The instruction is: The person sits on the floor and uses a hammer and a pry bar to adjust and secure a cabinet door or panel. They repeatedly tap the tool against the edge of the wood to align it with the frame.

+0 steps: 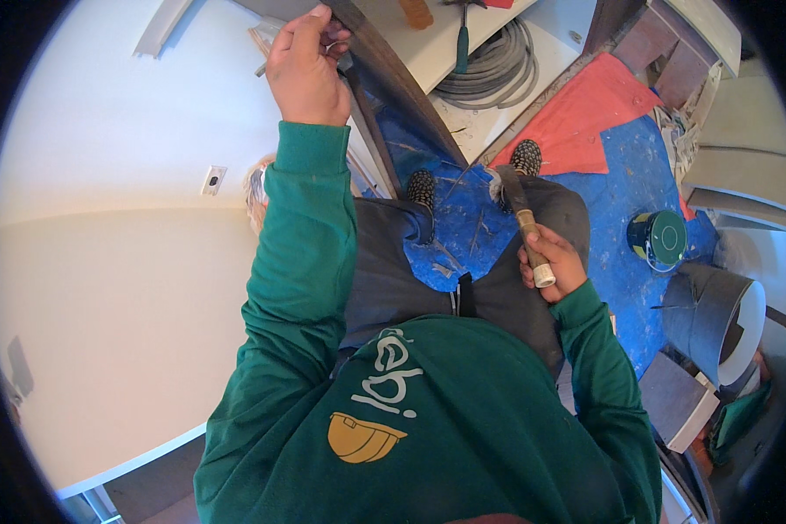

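My left hand point(306, 65) is raised against the white wall point(105, 175), fingers pinched on a small pale piece at the edge of a dark wooden trim board point(393, 79). My right hand point(555, 262) hangs low by my thigh, gripping a hammer point(522, 218) by its wooden handle, head pointing down toward the floor. Both arms wear green sleeves. My two patterned shoes point(524, 157) stand on a blue tarp point(620, 201).
A green paint can point(659, 237) sits on the tarp at right, beside a grey bucket-like cylinder point(716, 319). An orange sheet point(589, 109) lies beyond. A coiled grey hose point(493, 65) and a hand tool lie ahead. A wall outlet point(213, 180) is at left.
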The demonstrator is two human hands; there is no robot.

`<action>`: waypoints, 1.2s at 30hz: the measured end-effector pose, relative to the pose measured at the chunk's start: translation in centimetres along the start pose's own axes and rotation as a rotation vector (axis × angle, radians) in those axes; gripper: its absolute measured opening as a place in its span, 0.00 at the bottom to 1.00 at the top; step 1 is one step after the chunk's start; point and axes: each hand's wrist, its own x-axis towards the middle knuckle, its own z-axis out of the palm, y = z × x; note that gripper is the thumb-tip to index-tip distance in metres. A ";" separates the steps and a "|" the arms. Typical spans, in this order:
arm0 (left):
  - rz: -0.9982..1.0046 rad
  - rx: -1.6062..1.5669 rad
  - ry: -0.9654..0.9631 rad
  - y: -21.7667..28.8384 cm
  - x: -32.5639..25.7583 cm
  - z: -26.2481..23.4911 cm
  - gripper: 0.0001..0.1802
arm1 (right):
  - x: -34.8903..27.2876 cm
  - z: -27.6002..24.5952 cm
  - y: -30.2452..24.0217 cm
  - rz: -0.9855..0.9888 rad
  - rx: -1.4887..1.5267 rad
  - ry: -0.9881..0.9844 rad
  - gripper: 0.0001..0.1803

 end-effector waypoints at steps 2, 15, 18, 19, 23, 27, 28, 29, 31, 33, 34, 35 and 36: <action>-0.033 -0.043 -0.009 0.1 0.2 0.0 0.08 | -0.1 0.1 0.0 0.005 0.005 0.004 0.19; -0.106 -0.063 -0.060 0.7 0.5 0.3 0.10 | 0.0 0.4 0.0 0.008 0.010 0.017 0.20; -0.036 -0.004 -0.018 1.0 0.1 0.8 0.09 | 0.0 0.5 -0.1 -0.005 -0.010 0.019 0.20; -0.019 0.003 -0.026 1.0 0.1 0.9 0.09 | -0.1 0.6 -0.1 -0.007 -0.013 0.023 0.20; -0.003 0.035 -0.019 1.6 0.1 1.2 0.08 | -0.1 0.8 0.0 -0.011 -0.026 0.017 0.20; 0.039 0.088 -0.013 1.5 -0.2 1.3 0.09 | -0.1 1.0 -0.1 -0.006 -0.049 0.029 0.20; 0.082 0.126 -0.001 1.4 -0.3 1.2 0.08 | -0.1 1.0 0.0 -0.009 -0.062 0.034 0.20; 0.126 0.164 0.013 1.4 -0.5 1.2 0.09 | 0.0 1.0 0.0 -0.012 -0.076 0.036 0.20; 0.203 0.228 0.050 1.4 -0.9 1.3 0.09 | 0.0 1.1 0.1 -0.012 -0.083 0.035 0.20; 0.267 0.273 0.094 1.2 -1.3 1.8 0.08 | -0.1 1.1 0.1 -0.012 -0.070 0.032 0.20; 0.263 0.276 0.086 1.2 -1.2 1.8 0.08 | -0.1 1.0 0.1 -0.011 -0.074 0.038 0.20; 0.260 0.281 0.081 1.3 -1.1 1.8 0.07 | -0.1 0.9 0.1 -0.007 -0.079 0.042 0.20; 0.257 0.286 0.077 1.4 -0.9 1.7 0.07 | 0.0 0.9 0.1 -0.003 -0.085 0.047 0.20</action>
